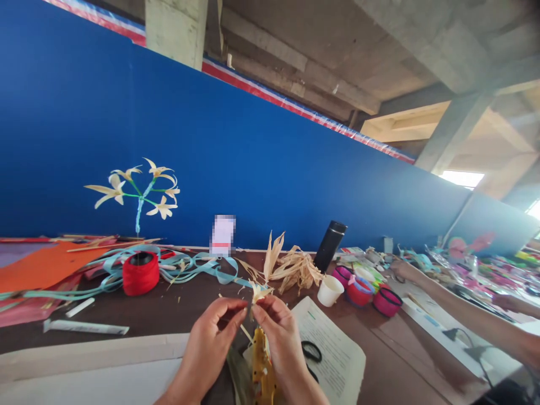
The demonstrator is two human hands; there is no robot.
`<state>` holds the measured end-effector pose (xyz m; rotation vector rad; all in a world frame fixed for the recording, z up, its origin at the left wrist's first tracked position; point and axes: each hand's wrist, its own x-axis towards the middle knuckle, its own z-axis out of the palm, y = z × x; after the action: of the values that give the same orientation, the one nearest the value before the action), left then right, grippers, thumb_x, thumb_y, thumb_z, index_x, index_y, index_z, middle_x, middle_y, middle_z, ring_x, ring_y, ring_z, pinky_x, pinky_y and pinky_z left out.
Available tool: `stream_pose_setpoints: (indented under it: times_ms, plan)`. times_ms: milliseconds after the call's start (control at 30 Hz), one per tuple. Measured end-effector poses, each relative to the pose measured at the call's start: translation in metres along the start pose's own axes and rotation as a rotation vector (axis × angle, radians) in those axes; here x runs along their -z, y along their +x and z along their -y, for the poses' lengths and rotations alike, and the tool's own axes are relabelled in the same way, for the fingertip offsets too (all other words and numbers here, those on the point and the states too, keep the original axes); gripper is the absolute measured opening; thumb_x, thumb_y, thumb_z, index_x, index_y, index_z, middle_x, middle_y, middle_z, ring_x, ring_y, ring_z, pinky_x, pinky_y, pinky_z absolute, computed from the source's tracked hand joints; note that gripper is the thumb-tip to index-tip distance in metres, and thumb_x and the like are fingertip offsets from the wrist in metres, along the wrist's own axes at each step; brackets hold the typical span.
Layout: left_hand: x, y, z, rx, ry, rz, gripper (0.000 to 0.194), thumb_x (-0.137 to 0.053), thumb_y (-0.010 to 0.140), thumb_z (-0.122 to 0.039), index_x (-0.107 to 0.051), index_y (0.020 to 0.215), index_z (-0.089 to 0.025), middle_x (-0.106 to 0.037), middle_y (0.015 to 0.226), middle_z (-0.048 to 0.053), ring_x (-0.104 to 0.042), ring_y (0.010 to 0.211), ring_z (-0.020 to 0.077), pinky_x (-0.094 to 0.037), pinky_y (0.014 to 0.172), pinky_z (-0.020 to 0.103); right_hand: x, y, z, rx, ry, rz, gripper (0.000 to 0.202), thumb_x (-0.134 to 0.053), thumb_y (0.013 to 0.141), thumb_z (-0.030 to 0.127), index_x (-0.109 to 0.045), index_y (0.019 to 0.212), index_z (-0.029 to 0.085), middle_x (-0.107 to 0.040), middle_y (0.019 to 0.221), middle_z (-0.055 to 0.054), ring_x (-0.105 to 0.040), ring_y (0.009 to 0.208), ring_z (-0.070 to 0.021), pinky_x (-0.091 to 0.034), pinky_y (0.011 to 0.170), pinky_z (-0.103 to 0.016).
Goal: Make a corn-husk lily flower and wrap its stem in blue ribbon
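Blue partition (261, 163) runs behind everything, concrete ceiling (295, 34) above it; the far right washes out in glare. Brown tabletop (179, 304) below, cut off by my frame at the bottom.

Through the head view I have both hands centred, close together. Right hand (279, 326): thumb and fingers pinched on the base of a small pale flower (259, 291), petals up, at the fingertips. Left hand (211, 334): thumb and forefinger drawn narrow just beside that base; I cannot tell whether anything lies between them.

Under and between the hands, a yellow tool (262, 368), partly covered by the right hand, its lower end out of frame. Right of the right wrist, black scissors (319, 353) on a printed sheet (337, 343); I see the handle loops only, print unreadable.

Beyond the fingers: dried husks (295, 270), a dark bottle (329, 247), and a white cup (330, 290) farther right. Left and beyond the left hand: red spool (140, 274), tangled blue ribbon (189, 269), and a spray of pale flowers (143, 197) standing against the partition. Card (223, 232) beyond the left hand is pixelated. Far right, a co-worker's arm (464, 312) reaches over clutter too blurred to sort.
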<state>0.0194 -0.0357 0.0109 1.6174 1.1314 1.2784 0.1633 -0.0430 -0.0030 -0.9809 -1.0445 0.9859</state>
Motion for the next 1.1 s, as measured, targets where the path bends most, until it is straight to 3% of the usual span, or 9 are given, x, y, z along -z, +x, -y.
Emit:
stream_pose_setpoints:
  times_ms: [467,800,1100]
  plan:
    - [0.000,0.000,-0.004,0.064,-0.036,-0.058,0.022,-0.061,0.074,-0.040,-0.069,0.083,-0.021,-0.072,0.082,0.002,-0.065,0.075,0.0187,-0.049,0.071,0.026,-0.007,-0.009,0.017,0.164,-0.379,0.037,0.008,-0.062,0.078,0.024,-0.066,0.079,0.017,-0.066,0.075,-0.001,-0.058,0.071,-0.0155,-0.044,0.066,-0.023]
    - [-0.001,-0.002,0.000,0.052,-0.017,-0.075,0.019,-0.060,0.074,-0.036,-0.068,0.080,-0.020,-0.070,0.075,0.000,-0.062,0.069,0.0174,-0.047,0.063,0.024,-0.006,-0.010,0.010,0.333,-0.544,0.045,0.009,-0.059,0.082,0.022,-0.066,0.079,0.019,-0.065,0.078,-0.002,-0.059,0.074,-0.0147,-0.044,0.070,-0.023]
    - [-0.003,-0.002,0.000,-0.009,0.022,-0.066,0.014,-0.056,0.078,-0.028,-0.067,0.080,-0.020,-0.069,0.078,0.002,-0.062,0.073,0.0179,-0.047,0.067,0.025,-0.004,-0.008,0.010,0.313,-0.533,0.065,0.015,-0.057,0.084,0.029,-0.065,0.076,0.019,-0.063,0.076,-0.002,-0.058,0.072,-0.0156,-0.044,0.067,-0.023]
